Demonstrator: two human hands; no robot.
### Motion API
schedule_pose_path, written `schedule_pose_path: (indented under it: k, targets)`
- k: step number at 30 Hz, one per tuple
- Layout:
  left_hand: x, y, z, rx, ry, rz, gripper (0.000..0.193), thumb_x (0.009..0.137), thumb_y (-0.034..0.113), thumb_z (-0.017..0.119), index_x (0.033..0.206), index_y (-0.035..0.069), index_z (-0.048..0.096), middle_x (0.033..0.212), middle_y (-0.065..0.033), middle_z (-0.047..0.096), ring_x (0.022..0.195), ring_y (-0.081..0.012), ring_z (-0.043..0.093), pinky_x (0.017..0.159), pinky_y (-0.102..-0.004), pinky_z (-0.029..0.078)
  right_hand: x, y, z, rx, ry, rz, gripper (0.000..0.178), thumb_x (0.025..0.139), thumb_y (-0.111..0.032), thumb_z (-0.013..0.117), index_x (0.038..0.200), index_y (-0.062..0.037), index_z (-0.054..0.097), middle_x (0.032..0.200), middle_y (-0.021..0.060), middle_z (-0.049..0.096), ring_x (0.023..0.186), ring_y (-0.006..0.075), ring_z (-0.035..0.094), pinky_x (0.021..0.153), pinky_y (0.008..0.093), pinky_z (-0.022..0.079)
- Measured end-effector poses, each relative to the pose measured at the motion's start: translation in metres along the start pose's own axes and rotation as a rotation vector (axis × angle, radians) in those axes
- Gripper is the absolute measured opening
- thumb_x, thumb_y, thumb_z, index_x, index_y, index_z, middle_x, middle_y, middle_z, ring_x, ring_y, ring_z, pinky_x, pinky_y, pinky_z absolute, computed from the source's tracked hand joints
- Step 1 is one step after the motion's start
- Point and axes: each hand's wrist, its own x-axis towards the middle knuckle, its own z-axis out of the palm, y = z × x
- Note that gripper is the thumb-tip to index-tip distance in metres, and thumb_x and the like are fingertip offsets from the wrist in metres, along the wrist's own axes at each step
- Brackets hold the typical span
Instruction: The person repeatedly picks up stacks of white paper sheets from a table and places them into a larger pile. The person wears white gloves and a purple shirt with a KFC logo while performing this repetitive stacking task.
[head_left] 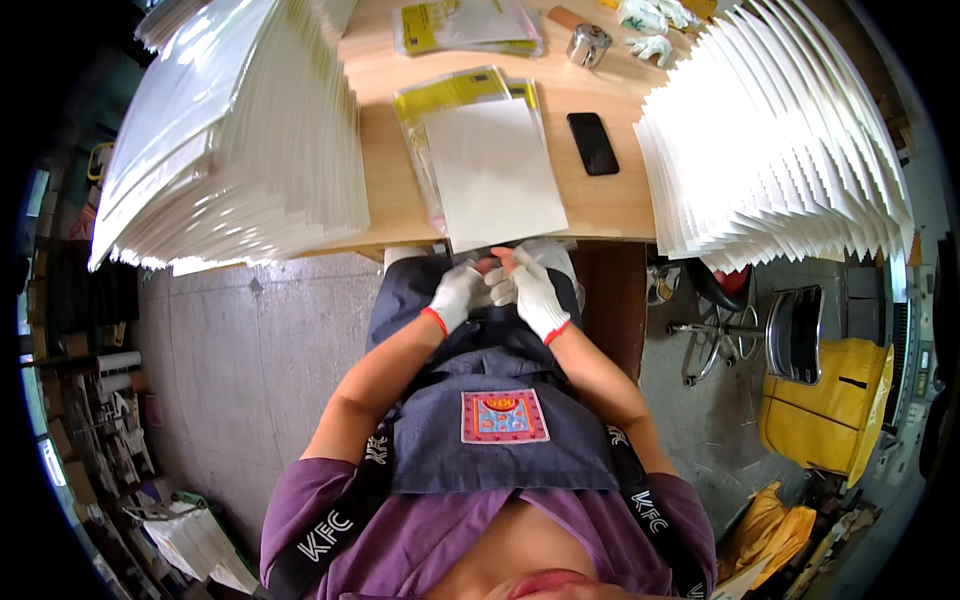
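Observation:
My left hand [456,294] and my right hand [530,292] meet above my lap, just below the table's near edge. Both wear white knitted gloves with red cuffs, and bare fingertips stick out. The fingers of both hands are bent and touch one another; anything between them is too small or hidden to name. Just beyond them, a blank white sheet [497,170] lies on yellow-and-clear flat packs [415,103], its near end reaching the table edge. To its right rests a black phone [593,144].
Tall fanned stacks flank the wooden table [385,150]: glossy plastic-covered sheets [240,140] left, white sheets [770,150] right. More yellow packs [470,28], a shiny round metal object [588,45] and a white glove [650,48] lie farther back. A wheeled chair [795,335] stands right.

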Motion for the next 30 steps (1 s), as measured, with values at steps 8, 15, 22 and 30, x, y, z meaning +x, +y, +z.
schedule_pose_path:
  k: [8,15,22,30]
  targets:
    - [-0.055,0.056,0.018,0.691,0.544,0.174,0.024,0.093,0.014,0.043,0.106,0.0,0.056,0.096,-0.0117,0.063,0.081,-0.0212,0.063,0.069,-0.0323,0.053,0.037,-0.003,0.035,-1.797,-0.053,-0.406,0.019,0.084,-0.025,0.05,0.094,-0.0095,0.051,0.074,0.0118,0.064,0.068,0.0297,0.063,0.057,0.0429,0.048]
    - [-0.05,0.059,0.016,0.674,0.548,0.19,0.021,0.091,0.012,0.042,0.099,-0.003,0.055,0.094,-0.0142,0.063,0.079,-0.0228,0.063,0.071,-0.0326,0.054,0.035,-0.021,0.033,-1.248,-0.229,-0.235,0.013,0.083,-0.019,0.053,0.09,-0.0084,0.052,0.071,0.0092,0.064,0.064,0.024,0.064,0.054,0.0381,0.049]
    - [-0.069,0.063,0.03,0.967,0.466,0.266,0.02,0.091,0.016,0.05,0.091,-0.003,0.058,0.092,-0.0122,0.064,0.077,-0.0172,0.062,0.068,-0.0278,0.051,-0.068,-0.035,-0.218,-1.558,0.435,0.361,0.016,0.083,-0.018,0.05,0.084,-0.0041,0.057,0.078,0.0129,0.063,0.067,0.0237,0.062,0.057,0.0338,0.048]
    - [-0.059,0.056,0.025,2.218,0.396,1.159,0.021,0.068,0.007,0.069,0.086,0.011,0.06,0.104,-0.0073,0.061,0.068,-0.0267,0.062,0.053,-0.0352,0.05,-0.087,-0.025,-0.167,-1.528,0.497,0.399,0.032,0.086,-0.035,0.052,0.081,-0.0051,0.061,0.083,0.0162,0.065,0.072,0.0313,0.063,0.063,0.0435,0.049]
